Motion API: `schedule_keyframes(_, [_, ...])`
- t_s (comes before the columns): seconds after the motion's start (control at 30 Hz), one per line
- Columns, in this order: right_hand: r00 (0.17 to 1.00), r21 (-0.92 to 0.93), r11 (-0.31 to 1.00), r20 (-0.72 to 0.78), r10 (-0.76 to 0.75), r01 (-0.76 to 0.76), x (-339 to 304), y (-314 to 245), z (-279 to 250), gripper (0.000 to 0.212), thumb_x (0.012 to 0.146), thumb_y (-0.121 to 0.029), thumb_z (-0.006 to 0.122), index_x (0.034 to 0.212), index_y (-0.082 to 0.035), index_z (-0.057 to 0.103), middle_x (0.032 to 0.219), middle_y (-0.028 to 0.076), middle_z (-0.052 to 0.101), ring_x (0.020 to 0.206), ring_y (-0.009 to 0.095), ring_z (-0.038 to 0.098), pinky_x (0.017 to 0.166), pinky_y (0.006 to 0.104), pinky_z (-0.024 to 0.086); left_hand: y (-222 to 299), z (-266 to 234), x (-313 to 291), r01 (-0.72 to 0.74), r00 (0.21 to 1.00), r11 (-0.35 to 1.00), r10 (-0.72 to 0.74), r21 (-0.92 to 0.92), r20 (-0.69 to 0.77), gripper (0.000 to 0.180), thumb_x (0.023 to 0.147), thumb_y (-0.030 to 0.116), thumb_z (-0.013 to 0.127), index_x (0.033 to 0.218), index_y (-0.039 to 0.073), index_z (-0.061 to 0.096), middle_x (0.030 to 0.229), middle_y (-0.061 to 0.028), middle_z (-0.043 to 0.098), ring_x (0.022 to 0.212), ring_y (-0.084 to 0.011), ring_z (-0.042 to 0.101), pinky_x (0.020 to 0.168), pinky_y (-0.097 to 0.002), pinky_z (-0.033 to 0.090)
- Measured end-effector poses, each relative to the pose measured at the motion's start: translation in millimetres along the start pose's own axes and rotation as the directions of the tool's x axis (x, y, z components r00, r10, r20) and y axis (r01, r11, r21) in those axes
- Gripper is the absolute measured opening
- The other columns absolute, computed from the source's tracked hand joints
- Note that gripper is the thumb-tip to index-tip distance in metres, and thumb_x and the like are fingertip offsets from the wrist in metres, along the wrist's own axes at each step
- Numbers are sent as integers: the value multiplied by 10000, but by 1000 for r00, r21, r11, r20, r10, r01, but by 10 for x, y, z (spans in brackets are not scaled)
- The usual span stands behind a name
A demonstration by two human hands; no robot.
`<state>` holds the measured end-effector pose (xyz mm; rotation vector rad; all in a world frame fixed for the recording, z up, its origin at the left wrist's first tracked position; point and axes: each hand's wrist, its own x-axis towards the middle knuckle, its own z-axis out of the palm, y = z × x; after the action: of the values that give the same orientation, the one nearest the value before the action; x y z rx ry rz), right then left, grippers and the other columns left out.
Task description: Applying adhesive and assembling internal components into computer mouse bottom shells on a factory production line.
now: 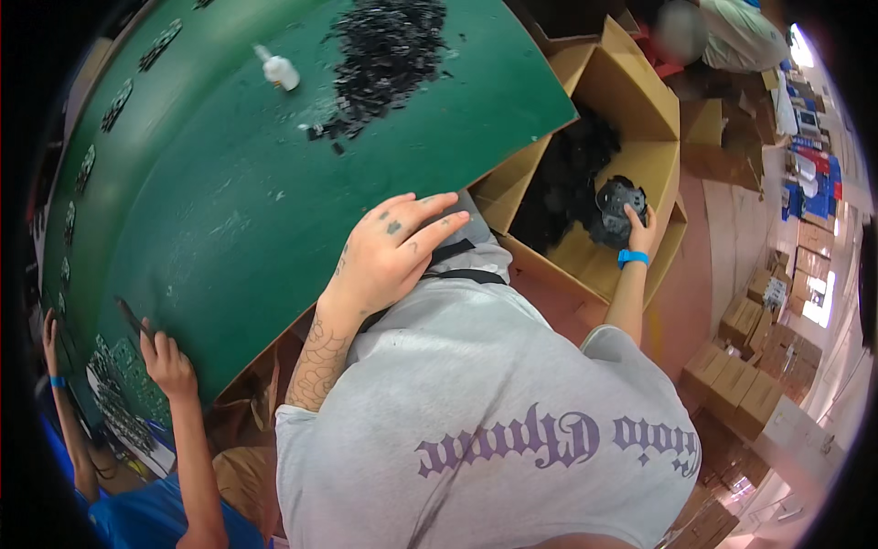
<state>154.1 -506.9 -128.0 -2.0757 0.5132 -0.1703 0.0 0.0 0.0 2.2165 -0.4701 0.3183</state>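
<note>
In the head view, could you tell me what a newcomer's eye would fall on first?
First comes the big green table across the upper left, with a heap of small black parts near its far edge. At right, the right hand grips a black round part inside an open cardboard box, while the left hand rests at centre.

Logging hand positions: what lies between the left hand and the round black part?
Head view: between the left hand and the round black part in the right hand lie the cardboard box near wall and a heap of black parts.
</note>
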Motion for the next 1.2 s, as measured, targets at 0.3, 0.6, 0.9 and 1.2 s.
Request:
schedule_keyframes(0.3, [979,335,923,2,-202,190,103,-368,94,722,739,-269,811,1329,8,500,1325,173,521,1243,274,469,1049,350,361,49,-291,-467,133,954,989,-143,-56,-264,440,703,-62,605,1116,77,663,1066,-66,674,939,-254,649,808,-383,517])
schedule_keyframes(0.6, [964,343,919,242,114,-195,159,-268,307,628,792,-243,719,1326,-1,495,1265,133,579,1090,277,598,933,371,493,7,-401,-528,84,960,995,-95,-53,-264,400,735,-44,635,1115,77,670,950,-64,691,856,-239,660,776,-369,524])
schedule_keyframes(0.9, [926,587,736,349,148,-338,66,-425,280,372,873,-251,629,1156,-10,615,1107,97,675,1009,254,647,891,370,528,-21,-491,-679,186,923,982,-185,-30,-338,349,767,-49,614,1088,76,670,925,-54,698,826,-232,667,750,-357,528])
schedule_keyframes(1.2, [451,534,796,808,-380,-286,-2009,-3198,1986,642,753,-155,592,1345,33,430,1207,160,585,1062,256,611,960,389,489,156,-592,-348,95,763,663,-528,-742,-374,519,967,166,506,1433,7,343,1375,-151,485,1247,-265,502,1004,-366,435])
